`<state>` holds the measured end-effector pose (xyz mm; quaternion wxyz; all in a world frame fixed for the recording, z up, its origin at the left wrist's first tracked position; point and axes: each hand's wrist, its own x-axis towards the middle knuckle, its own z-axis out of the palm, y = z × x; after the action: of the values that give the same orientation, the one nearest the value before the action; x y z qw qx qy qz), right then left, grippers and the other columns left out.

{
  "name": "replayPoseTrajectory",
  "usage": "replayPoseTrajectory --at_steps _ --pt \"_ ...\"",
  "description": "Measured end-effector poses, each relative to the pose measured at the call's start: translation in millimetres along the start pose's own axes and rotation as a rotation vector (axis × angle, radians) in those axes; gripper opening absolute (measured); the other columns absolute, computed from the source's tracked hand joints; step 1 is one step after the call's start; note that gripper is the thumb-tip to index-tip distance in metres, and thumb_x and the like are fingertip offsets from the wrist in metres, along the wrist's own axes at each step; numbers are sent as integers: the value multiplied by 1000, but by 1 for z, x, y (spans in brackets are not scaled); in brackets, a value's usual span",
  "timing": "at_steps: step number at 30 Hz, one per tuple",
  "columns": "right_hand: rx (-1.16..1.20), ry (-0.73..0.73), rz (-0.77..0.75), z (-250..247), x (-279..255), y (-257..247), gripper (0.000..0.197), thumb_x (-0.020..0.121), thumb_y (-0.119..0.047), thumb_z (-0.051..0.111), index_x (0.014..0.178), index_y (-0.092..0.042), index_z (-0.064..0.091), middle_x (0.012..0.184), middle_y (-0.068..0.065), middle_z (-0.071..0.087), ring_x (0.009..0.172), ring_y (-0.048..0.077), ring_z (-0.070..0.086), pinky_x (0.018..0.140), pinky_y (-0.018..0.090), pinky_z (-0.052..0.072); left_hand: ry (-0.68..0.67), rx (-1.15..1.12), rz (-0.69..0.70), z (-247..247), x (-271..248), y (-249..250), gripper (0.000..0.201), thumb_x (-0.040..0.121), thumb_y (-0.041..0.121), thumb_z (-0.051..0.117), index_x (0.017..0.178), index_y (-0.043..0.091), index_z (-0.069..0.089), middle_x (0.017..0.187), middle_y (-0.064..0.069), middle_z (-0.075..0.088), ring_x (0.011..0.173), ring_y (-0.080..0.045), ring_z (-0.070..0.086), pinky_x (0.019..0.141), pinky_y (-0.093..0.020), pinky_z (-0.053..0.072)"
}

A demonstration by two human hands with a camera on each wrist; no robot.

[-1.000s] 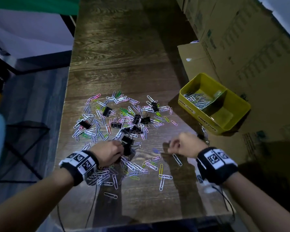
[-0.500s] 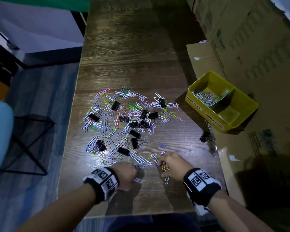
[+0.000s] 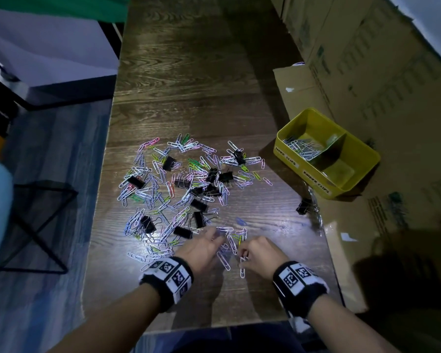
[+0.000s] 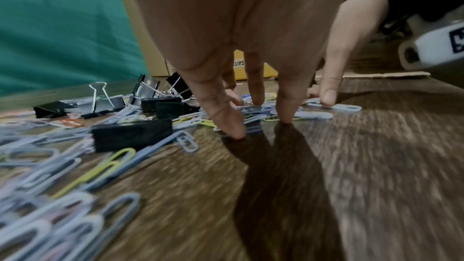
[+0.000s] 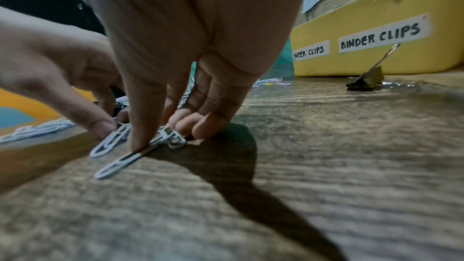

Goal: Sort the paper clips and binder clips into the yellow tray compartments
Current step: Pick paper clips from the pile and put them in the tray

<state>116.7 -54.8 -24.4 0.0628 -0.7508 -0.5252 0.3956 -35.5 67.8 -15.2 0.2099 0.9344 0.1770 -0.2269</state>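
Note:
A pile of coloured paper clips (image 3: 163, 197) mixed with black binder clips (image 3: 198, 204) covers the middle of the wooden table. The yellow tray (image 3: 290, 164) stands at the right. Its compartment labelled PAPER CLIPS holds several paper clips (image 3: 301, 147), and the BINDER CLIPS compartment (image 3: 341, 170) shows a bare bottom. One binder clip (image 3: 303, 206) lies alone near the tray. My left hand (image 3: 206, 243) presses straight fingers (image 4: 283, 106) onto clips at the pile's near edge. Beside it, my right hand (image 3: 255, 253) curls its fingers and pinches white paper clips (image 5: 110, 142) against the table.
Cardboard boxes (image 3: 367, 59) line the right side, with flat cardboard (image 3: 298, 82) behind the tray. The table's near edge (image 3: 214, 324) is just behind my wrists. Left of the table is floor with a black wire frame (image 3: 36, 225).
Both hands have pulled back from the pile's middle to its near edge. The left hand's fingers have stretched out onto the clips. The right hand has gathered white paper clips.

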Motion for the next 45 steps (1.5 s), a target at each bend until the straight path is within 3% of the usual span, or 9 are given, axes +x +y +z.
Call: replayPoseTrajectory --at_steps 2,4,8,11,18,25,30,36,45 --pt "-1 85 -10 -1 3 -4 32 76 -29 74 105 -23 62 113 0 58 105 19 57 89 29 46 58 -32 10 -4 6 6 45 85 23 56 128 19 42 125 -7 37 109 -27 52 80 -39 50" --pt "-22 133 55 1 2 -6 70 70 -48 75 130 -25 44 128 1 44 118 21 46 94 34 43 93 -16 -34 -7 7 7 56 83 31 61 133 24 37 130 -6 33 112 -25 48 76 -40 53" --pt "-144 181 179 9 3 -15 117 55 -75 67 146 -22 17 129 6 33 121 25 35 96 40 44 46 20 -140 -8 10 5 70 78 43 63 137 29 30 139 -3 27 116 -27 39 78 -43 53" --pt "-157 173 165 16 10 -24 102 64 -58 74 143 -17 25 129 10 33 121 29 36 98 40 41 28 -3 -120 -6 17 10 54 82 29 60 133 21 43 136 -7 37 119 -29 39 94 -41 43" --pt "-54 141 104 14 12 -27 44 88 -14 60 130 -12 49 134 14 42 113 32 53 95 38 45 158 -198 28 -5 18 4 33 82 7 57 114 9 62 116 -13 60 111 -28 54 94 -32 40" --pt "24 170 14 2 11 -12 54 88 -4 54 137 -24 44 123 14 59 109 28 59 91 32 46 300 -338 50 -10 12 -8 18 83 19 67 99 13 72 96 -7 73 89 -22 67 84 -28 50" --pt "205 229 72 -5 13 3 44 90 -13 60 131 -24 54 103 12 68 94 24 63 83 22 45 295 -484 -172 -22 9 -10 20 85 21 67 104 19 71 96 1 72 83 -16 66 74 -15 44" --pt "464 304 100 -24 6 16 39 83 -15 70 120 -25 64 91 -5 66 83 11 62 89 25 51 219 -1038 -294 -49 6 -17 17 78 3 70 85 19 71 63 7 71 59 -10 65 55 -17 52" --pt "896 639 17 -86 -26 16 43 75 -2 75 112 -21 65 83 -10 68 72 -6 64 76 17 55 255 -1293 -21 -158 70 16 19 74 1 70 93 0 67 71 -11 71 59 -20 66 66 -31 59"
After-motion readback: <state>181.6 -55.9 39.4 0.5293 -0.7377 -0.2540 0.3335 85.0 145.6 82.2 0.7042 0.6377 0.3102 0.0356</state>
